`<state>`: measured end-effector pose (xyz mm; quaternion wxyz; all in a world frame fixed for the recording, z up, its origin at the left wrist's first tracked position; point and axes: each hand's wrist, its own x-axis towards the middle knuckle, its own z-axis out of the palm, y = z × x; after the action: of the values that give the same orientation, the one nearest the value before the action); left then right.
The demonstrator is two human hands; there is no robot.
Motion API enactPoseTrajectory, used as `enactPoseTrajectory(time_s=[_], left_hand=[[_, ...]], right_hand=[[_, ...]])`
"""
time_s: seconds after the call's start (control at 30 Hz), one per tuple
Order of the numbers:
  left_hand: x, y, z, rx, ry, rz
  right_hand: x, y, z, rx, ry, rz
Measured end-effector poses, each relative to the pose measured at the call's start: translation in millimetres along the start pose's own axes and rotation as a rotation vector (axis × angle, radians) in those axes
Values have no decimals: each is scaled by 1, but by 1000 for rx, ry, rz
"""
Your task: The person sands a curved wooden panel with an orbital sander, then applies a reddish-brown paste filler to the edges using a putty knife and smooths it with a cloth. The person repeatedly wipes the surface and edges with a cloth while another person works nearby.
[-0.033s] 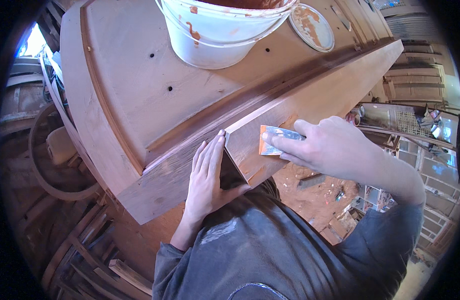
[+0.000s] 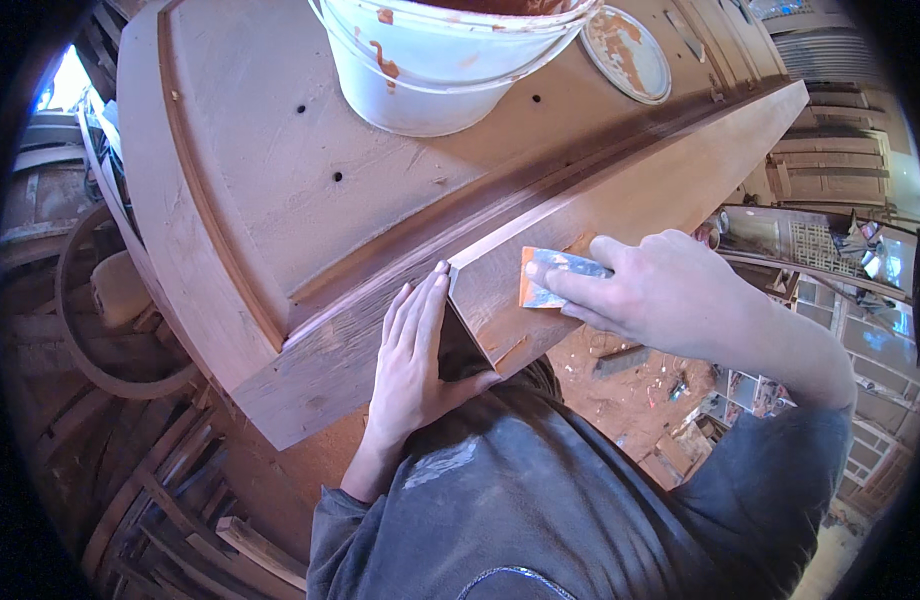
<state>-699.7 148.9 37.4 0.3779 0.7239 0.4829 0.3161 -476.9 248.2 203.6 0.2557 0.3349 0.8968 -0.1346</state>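
1 grip, right hand (image 2: 648, 292), clamps scraper (image 2: 564, 263); left hand (image 2: 415, 350), thumb apart, at board edge (image 2: 477, 319)

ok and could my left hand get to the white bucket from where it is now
Probably, with a stretch: your left hand shows no tool, and only low woodwork seems to lie between it and the white bucket. It would have to leave the end of the board first.

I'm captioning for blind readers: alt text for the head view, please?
A person's right hand holds an orange-edged scraper over a wooden board; the left hand rests at the board's end. Beyond, a white bucket and a round lid, both smeared orange-brown, sit on a large panel.
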Motion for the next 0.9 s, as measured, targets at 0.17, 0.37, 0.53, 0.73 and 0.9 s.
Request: enactPoseTrajectory(time_s=[0.17, 0.37, 0.53, 0.73, 0.9], left_hand=[[-4, -2, 3, 3, 16, -27], [0, -2, 5, 3, 45, 12], [3, 3, 3, 4, 60, 5], [4, 6, 3, 29, -26, -27], [-1, 7, 2, -5, -20, -49]], right_hand=[[4, 21, -11, 70, -176, 71], [-27, 83, -12, 86, -157, 145], [-78, 109, -21, 644, 435, 288], [-119, 64, 127, 1404, 1106, 648], [-70, 1, 227, 2123, 1419, 462]])
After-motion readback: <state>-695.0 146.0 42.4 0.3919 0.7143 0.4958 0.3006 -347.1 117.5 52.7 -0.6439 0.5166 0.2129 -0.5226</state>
